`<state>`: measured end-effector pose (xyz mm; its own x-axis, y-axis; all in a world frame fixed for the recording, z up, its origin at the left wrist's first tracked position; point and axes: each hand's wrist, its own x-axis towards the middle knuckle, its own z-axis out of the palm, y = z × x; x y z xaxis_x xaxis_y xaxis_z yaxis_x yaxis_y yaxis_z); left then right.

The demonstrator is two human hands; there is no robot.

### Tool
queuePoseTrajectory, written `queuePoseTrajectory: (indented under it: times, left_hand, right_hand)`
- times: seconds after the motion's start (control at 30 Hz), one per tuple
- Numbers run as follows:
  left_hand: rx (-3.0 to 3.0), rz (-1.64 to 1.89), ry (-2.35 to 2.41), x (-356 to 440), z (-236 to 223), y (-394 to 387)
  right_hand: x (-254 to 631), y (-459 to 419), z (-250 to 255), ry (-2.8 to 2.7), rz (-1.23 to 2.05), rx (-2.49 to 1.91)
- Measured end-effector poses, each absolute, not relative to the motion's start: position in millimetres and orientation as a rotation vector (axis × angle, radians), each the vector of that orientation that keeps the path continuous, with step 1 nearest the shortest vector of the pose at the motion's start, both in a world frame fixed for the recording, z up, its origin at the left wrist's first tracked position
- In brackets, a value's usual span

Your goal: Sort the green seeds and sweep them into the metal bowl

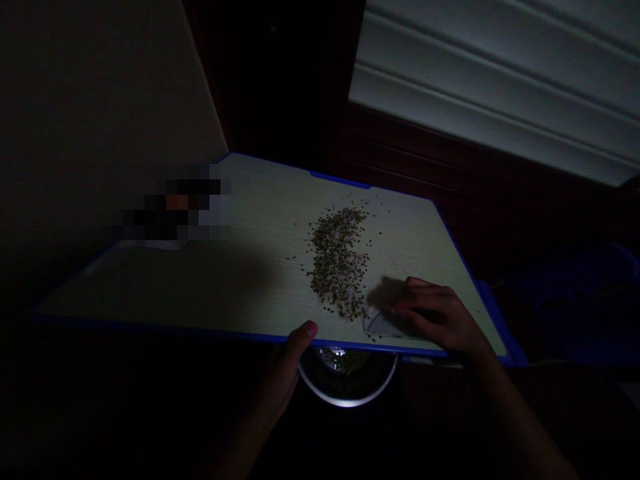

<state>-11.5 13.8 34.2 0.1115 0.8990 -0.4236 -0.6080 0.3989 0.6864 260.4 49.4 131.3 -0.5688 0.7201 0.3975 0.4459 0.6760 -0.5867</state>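
A pale board [265,200] with a blue rim lies before me, with a heap of small green-brown seeds or beans [340,260] spread across its middle. My left hand [297,347] grips the near edge, thumb on top and fingers hidden underneath. At the near right, my right hand [440,317] is closed in a pinch low over the surface. By its fingertips is a flat grey piece with a rounded edge [384,324]; whether the fingers hold it is unclear. Below the near edge, partly covered by the board, a metal bowl [347,402] contains more of the seeds.
A blurred-out patch [175,203] covers something at the board's left end. Behind the board are dark wood [280,87] and a pale slatted panel [480,87]. A blue object [585,293] stands at the right in shadow. The light is very dim.
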Motion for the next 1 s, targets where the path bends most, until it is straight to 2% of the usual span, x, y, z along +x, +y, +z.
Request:
queuePoseTrajectory:
  times: [1.0]
  left_hand:
    - [0.401,1.153,0.985,-12.7,28.7,13.5]
  right_hand:
    - [263.6,43.9,130.1,-2.18,0.62,-0.935]
